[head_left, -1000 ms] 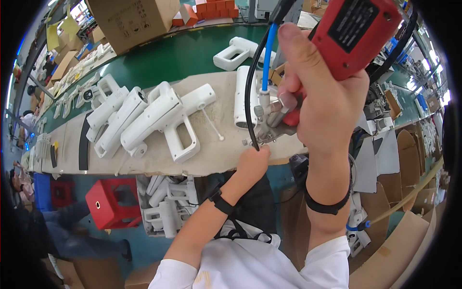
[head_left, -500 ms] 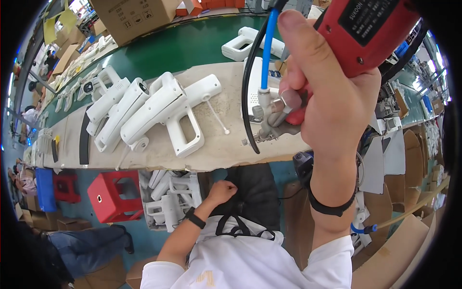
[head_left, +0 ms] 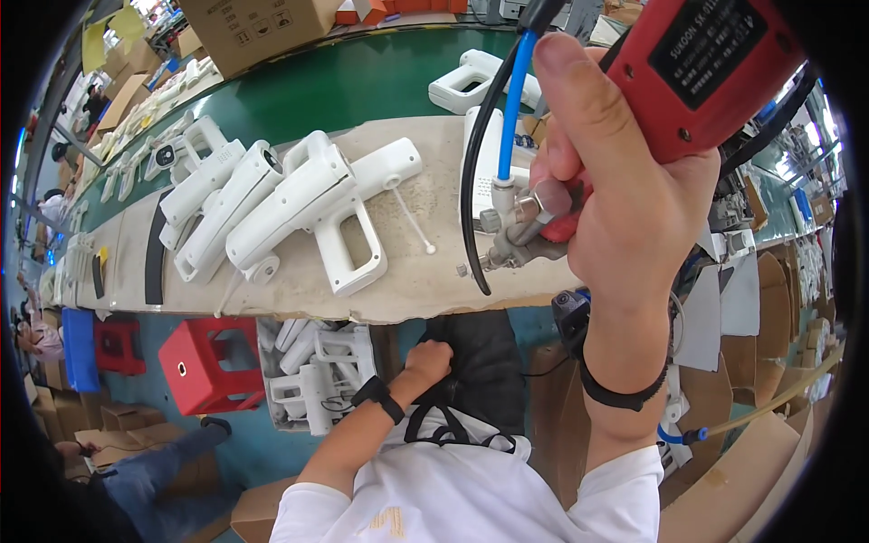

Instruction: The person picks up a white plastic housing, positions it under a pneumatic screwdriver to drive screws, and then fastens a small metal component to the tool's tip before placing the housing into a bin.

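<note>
Raised over the right of the bench, my right hand (head_left: 625, 172) is wrapped round a red handheld tool (head_left: 701, 77) with a dark label. Metal fittings (head_left: 525, 217) with small knobs stick out past my fingers, and a blue hose (head_left: 516, 109) and a black cable (head_left: 471, 181) run to them. My left hand (head_left: 428, 360) rests on my dark trouser leg (head_left: 475, 362), fingers curled in, with nothing showing in it. Several white gun-shaped housings (head_left: 294, 213) lie side by side at the bench's left. A white housing (head_left: 484, 136) sits partly hidden behind my right hand.
A green belt (head_left: 362, 86) runs behind the beige bench top (head_left: 407, 290), with a cardboard box (head_left: 258, 32) on it. Below stand a carton of white housings (head_left: 317, 389) and a red stool (head_left: 204, 366). Cardboard (head_left: 742, 452) stands at my right. Another person's legs (head_left: 163, 480) show lower left.
My right hand and the red tool have shifted slightly right and down in view. My left hand has shifted slightly right on my lap. The person at lower left has moved.
</note>
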Tool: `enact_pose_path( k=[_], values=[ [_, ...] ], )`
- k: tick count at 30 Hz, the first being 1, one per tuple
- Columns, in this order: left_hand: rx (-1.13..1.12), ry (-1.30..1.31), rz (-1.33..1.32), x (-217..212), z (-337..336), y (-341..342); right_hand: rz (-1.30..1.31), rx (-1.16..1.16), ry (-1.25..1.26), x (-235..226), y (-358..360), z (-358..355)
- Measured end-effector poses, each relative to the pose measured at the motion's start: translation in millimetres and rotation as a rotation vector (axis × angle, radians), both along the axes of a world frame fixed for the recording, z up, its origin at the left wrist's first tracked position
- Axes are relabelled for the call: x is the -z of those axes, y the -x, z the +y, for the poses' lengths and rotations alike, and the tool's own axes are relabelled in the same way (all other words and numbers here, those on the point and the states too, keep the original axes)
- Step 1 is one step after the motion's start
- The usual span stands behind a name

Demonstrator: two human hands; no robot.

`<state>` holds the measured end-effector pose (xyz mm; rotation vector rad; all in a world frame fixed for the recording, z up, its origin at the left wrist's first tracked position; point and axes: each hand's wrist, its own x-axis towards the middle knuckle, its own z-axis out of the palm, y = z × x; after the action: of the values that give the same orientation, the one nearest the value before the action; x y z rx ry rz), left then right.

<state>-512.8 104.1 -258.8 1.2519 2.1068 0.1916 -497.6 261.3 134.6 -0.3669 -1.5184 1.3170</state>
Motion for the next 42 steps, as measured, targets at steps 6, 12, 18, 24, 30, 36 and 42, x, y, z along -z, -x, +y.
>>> enact_pose_path(
  k=[6, 12, 18, 24, 30, 36, 42],
  values=[
    [0.016, 0.082, 0.119, -1.5, 11.0, -7.3, 0.012, -0.016, -0.047, 2.5, 2.8, 11.5],
    [-0.047, -0.009, 0.099, 16.3, -20.1, 4.9, 0.064, -0.026, 0.115, 30.8, 22.2, -5.0],
    [0.123, -0.25, 0.047, 31.7, 4.4, -9.8, 0.042, -0.043, 0.097, 51.5, -7.4, 57.8],
    [-0.705, -0.364, -0.904, 33.5, -15.7, 19.9, -0.03, -0.132, 0.075, 48.4, 31.8, 32.9],
    [-0.931, -0.526, -1.724, -32.1, -33.3, 13.6, -0.107, -0.184, 0.006, 54.0, 44.5, 17.6],
    [-0.942, -0.911, -1.685, -131.0, -39.5, 4.7, 0.051, 0.031, -0.466, 91.0, 4.1, -69.0],
    [-0.496, -1.511, -0.26, -206.9, -27.0, -0.1, -0.076, -0.489, 0.486, 231.9, -23.0, -103.5]
  ],
)
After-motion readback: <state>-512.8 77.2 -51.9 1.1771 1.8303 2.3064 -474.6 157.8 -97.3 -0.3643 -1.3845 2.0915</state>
